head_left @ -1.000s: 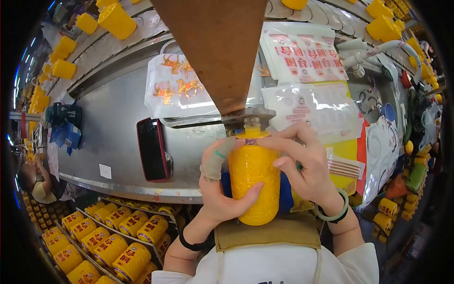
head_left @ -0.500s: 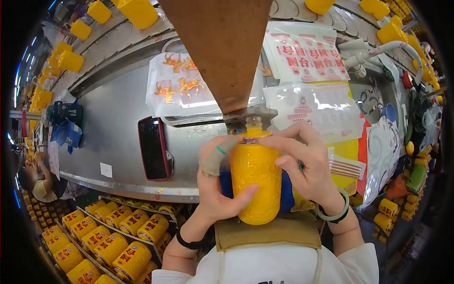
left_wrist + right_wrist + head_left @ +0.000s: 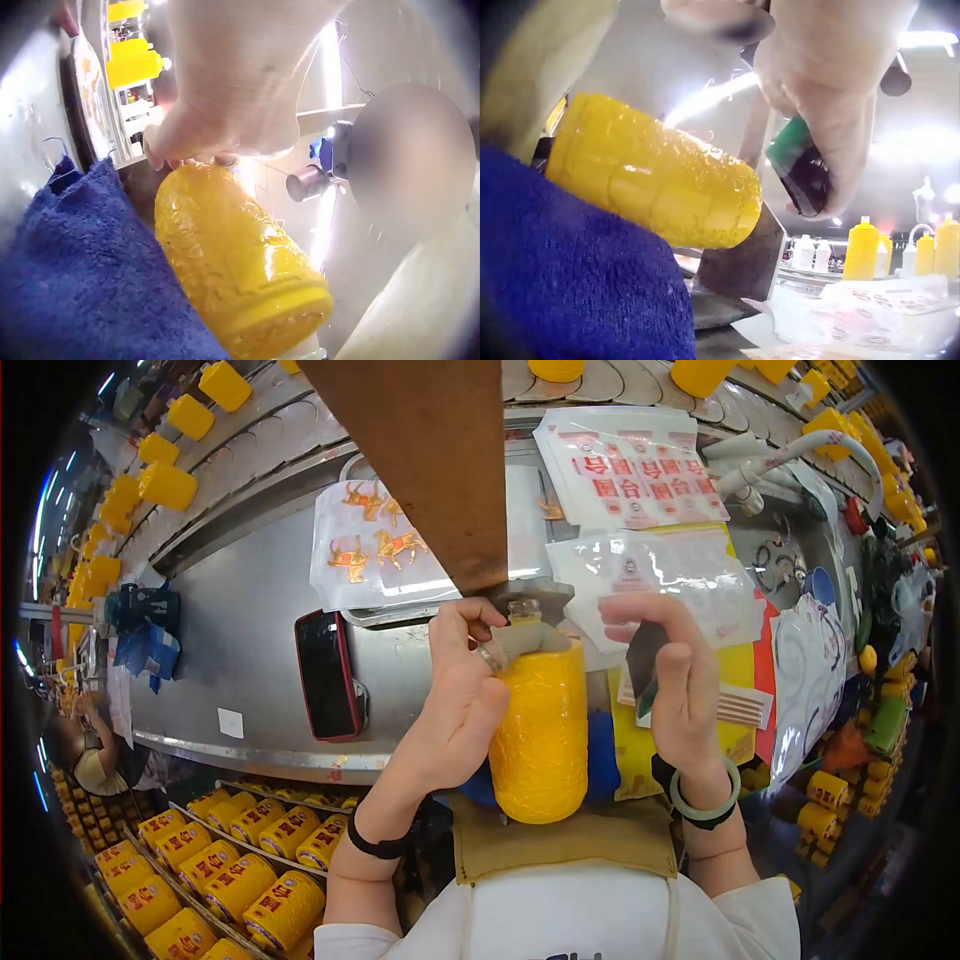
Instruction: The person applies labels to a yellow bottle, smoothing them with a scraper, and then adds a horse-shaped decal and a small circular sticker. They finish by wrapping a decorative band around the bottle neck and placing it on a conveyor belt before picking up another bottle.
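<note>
A yellow embossed bottle (image 3: 540,740) with a clear threaded neck points away from me, its body near my apron. My left hand (image 3: 450,710) grips it near the neck, a beige finger cot (image 3: 535,644) lying across the shoulder. To the right and apart from the bottle is my right hand (image 3: 688,690), thumb up, fingers bent around a flat dark piece (image 3: 648,665) with a green end, which shows in the right wrist view. Under the bottle lies a blue towel (image 3: 592,277).
A brown metal beam (image 3: 440,460) comes down just beyond the bottle neck. Decal sheets (image 3: 640,470) lie at the right, golden horse decals (image 3: 365,545) and a phone (image 3: 328,675) at the left. Finished yellow bottles (image 3: 240,880) fill racks at lower left; a conveyor (image 3: 620,385) runs behind.
My left hand has moved up from the bottle's side to its neck. The right hand has left the bottle's shoulder and swung right, showing the dark piece. The purple strip on the shoulder is now covered.
</note>
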The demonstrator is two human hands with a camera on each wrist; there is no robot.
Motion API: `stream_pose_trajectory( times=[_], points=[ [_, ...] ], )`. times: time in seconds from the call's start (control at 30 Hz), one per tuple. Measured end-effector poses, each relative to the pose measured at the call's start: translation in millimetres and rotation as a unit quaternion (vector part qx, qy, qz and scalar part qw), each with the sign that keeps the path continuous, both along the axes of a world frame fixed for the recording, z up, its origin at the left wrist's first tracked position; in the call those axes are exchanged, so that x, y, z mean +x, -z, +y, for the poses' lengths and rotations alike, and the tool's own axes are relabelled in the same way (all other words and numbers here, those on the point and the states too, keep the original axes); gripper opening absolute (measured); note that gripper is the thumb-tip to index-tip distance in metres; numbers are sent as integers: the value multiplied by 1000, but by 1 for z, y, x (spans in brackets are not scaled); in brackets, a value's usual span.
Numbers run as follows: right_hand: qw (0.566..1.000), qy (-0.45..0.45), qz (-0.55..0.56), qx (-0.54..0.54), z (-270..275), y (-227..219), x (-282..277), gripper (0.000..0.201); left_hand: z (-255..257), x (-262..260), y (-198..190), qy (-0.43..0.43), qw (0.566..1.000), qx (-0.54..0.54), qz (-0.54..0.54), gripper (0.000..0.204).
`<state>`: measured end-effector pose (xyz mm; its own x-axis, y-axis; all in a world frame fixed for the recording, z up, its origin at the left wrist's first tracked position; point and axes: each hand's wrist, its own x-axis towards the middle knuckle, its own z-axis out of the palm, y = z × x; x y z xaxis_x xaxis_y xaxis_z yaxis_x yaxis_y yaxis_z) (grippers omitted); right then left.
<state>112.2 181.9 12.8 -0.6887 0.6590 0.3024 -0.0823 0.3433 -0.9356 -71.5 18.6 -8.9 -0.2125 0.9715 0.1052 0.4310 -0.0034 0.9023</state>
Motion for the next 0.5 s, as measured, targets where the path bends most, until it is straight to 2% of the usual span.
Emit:
stream_pose_trajectory(
  times=[0.03,0.07,0.1,0.13,0.17,0.2,0.27,0.3,0.4,0.47,0.5],
  points=[
    [999,-17,-45,0,-1,-4,6,51,0,2,-4,2,1000,1,2,83],
    [995,-35,-90,2,-2,-6,12,53,2,6,-8,-51,997,4,-50,85],
    [996,-32,-88,4,-1,-8,21,53,3,8,-11,-102,989,7,-103,88],
    [987,-63,-147,-17,1,-8,33,56,1,6,-9,-99,990,8,-102,88],
    [973,-94,-206,-40,-2,-8,42,63,-3,2,-4,-110,980,6,-168,95],
    [973,-92,-206,-42,-10,-7,47,63,-5,1,2,-120,965,4,-232,102],
    [968,-151,-187,70,-27,-3,53,84,-8,4,10,-105,970,-25,-216,106],
    [945,-186,-221,155,-35,5,54,105,-8,5,12,-105,969,-33,-222,106],
    [950,-137,-251,128,-60,30,48,107,-4,5,7,-81,976,-52,-194,106],
    [947,-141,-247,150,-63,19,48,99,-3,2,17,-78,980,16,-184,98],
    [932,-142,-250,220,-65,11,49,96,-2,3,17,-78,980,15,-183,98]
  ],
)
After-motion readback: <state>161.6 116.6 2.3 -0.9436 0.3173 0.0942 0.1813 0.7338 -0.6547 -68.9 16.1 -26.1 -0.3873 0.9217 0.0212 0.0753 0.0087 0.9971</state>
